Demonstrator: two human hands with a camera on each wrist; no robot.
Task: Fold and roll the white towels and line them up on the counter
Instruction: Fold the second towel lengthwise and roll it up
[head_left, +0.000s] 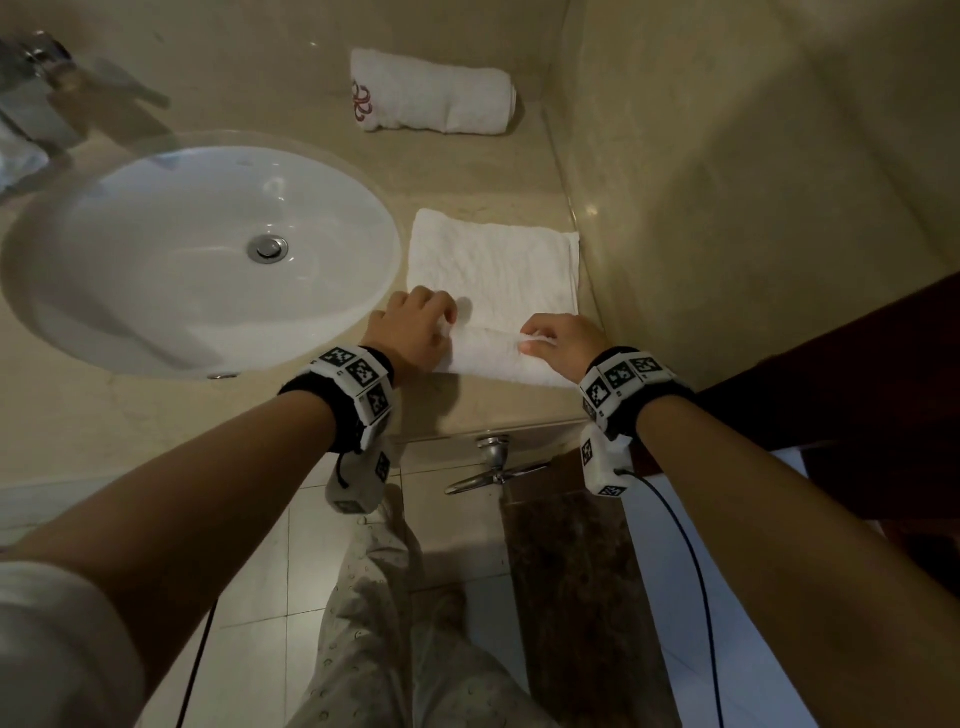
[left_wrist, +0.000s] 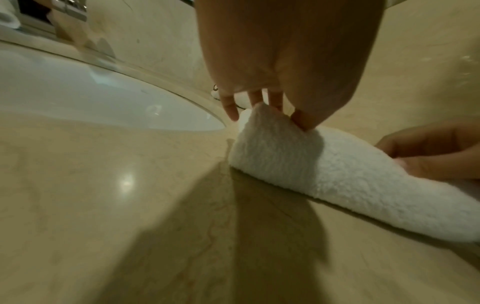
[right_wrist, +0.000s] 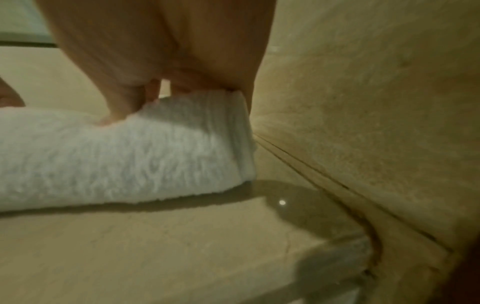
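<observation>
Here, a folded white towel (head_left: 493, 275) is laid flat on the beige counter (head_left: 156, 415) between the sink (head_left: 197, 260) and the side wall, and its near edge is curled into a low roll. That roll is pinched at one end by the left hand (head_left: 415, 325) and at the other by the right hand (head_left: 563, 345), fingers curled over it. A finished rolled towel (head_left: 434, 93) is set well apart at the back of the counter.

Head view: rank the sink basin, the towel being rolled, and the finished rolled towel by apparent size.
1. Sink basin, clearly largest.
2. Towel being rolled.
3. Finished rolled towel, smallest, though it lies farther from the camera, which shrinks it.
</observation>
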